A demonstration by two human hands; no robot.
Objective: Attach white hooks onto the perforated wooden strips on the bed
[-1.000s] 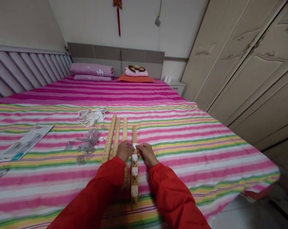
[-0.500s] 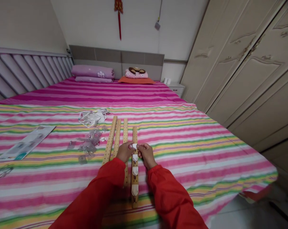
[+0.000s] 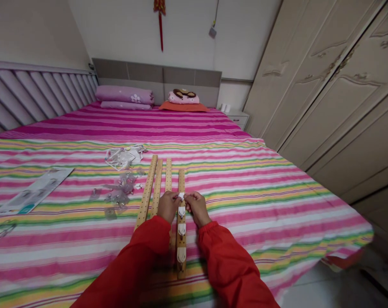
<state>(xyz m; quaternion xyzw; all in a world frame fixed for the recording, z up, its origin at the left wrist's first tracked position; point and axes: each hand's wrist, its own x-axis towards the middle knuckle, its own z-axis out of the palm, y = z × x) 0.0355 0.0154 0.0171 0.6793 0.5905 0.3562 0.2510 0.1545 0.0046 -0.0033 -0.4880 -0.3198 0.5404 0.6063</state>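
1. Fingers (image 3: 189, 198) of the left hand (image 3: 168, 208) and right hand (image 3: 198, 209) close in a pinch on a white hook (image 3: 181, 196) at the center of the frame, atop a perforated wooden strip (image 3: 181, 242).
2. Three more white hooks (image 3: 181, 230) line that strip at lower center, between two red sleeves (image 3: 234, 261).
3. Three other perforated strips (image 3: 145, 192) lie just to its left, partly hidden by an arm.
4. Small clear packets (image 3: 119, 197) sit scattered left of center on striped bedding (image 3: 277, 205).
5. Beyond them rests a pile of wrappers (image 3: 125, 157).
6. Rolled purple bedding (image 3: 125, 95) lies against a gray headboard (image 3: 145, 75), upper left of center.
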